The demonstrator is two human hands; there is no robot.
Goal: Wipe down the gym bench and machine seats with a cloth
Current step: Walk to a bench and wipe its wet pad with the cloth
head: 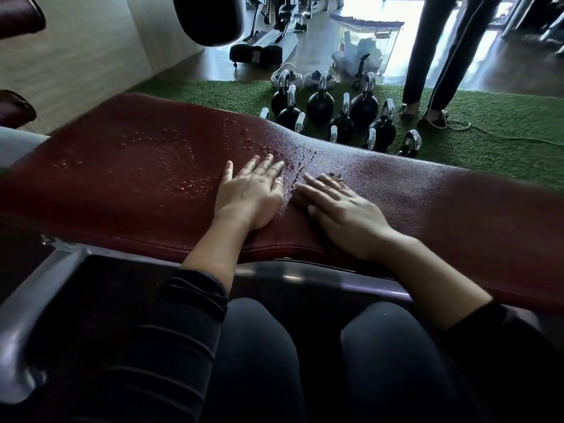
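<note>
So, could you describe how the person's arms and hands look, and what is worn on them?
Both arms wear dark, ribbed long sleeves pushed up, leaving the forearms bare. The left hand and right hand are bare, without gloves. No watch or bracelet shows. The right fingers look blurred.

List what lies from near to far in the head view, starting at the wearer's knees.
Knees → dark machine frame → both hands, left hand and right hand, flat on the wet red bench pad → kettlebells on green turf → clear plastic bin.
</note>
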